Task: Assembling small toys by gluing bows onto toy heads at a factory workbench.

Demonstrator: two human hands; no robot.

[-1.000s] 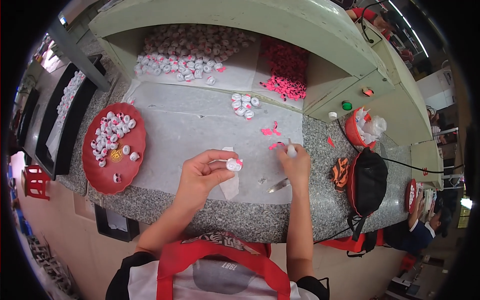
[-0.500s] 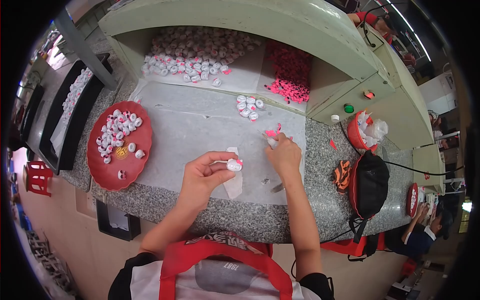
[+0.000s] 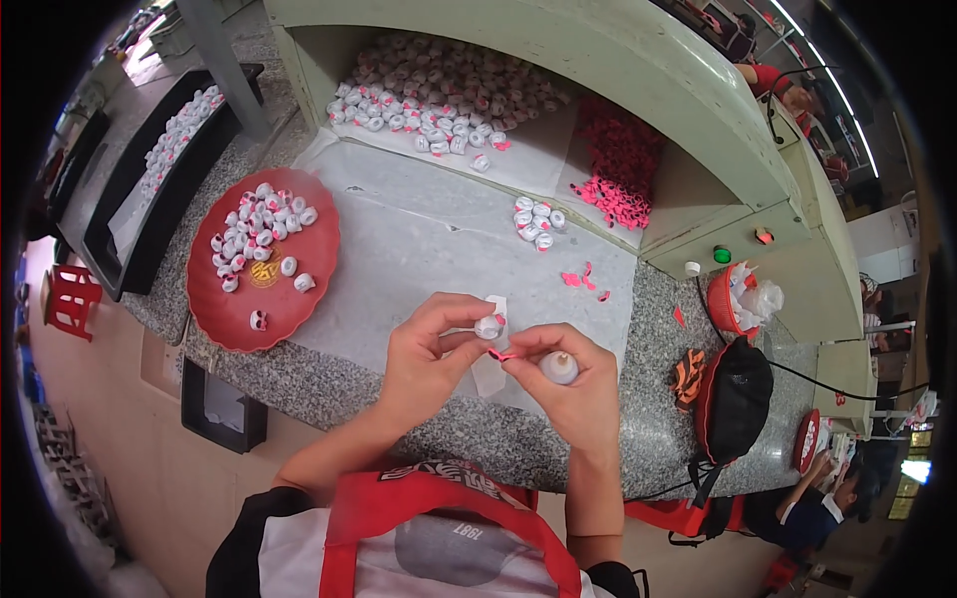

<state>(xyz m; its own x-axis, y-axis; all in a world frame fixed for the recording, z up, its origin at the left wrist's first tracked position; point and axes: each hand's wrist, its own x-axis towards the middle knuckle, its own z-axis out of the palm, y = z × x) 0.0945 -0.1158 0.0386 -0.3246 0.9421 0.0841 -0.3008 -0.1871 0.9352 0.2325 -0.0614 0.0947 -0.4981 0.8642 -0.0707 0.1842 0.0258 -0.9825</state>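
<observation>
Between the fingertips of my left hand (image 3: 424,359) is a small white rounded toy part (image 3: 487,327) with a pink bit on its side. Close beside it, my right hand (image 3: 583,399) pinches a small pink piece (image 3: 501,356) between thumb and finger. The same hand keeps a small whitish squeeze bottle (image 3: 559,368) tucked in its fingers, nozzle facing up. Beneath the hands lies a white paper strip (image 3: 488,377) on the pale sheet (image 3: 399,254). A few loose pink pieces (image 3: 572,280) lie beyond my right hand, below a small cluster of white parts (image 3: 538,221).
A red scalloped plate (image 3: 229,324) of white parts stands at left, near a long black tray (image 3: 110,224). Under the green metal hood (image 3: 638,75) are heaps of white parts and pink pieces. A red basket (image 3: 725,314) and a black bag (image 3: 740,389) sit at right.
My right hand has come from the loose pink pieces back to my left hand, now with a pink piece in its fingertips and the bottle still held. The whole view has shifted slightly.
</observation>
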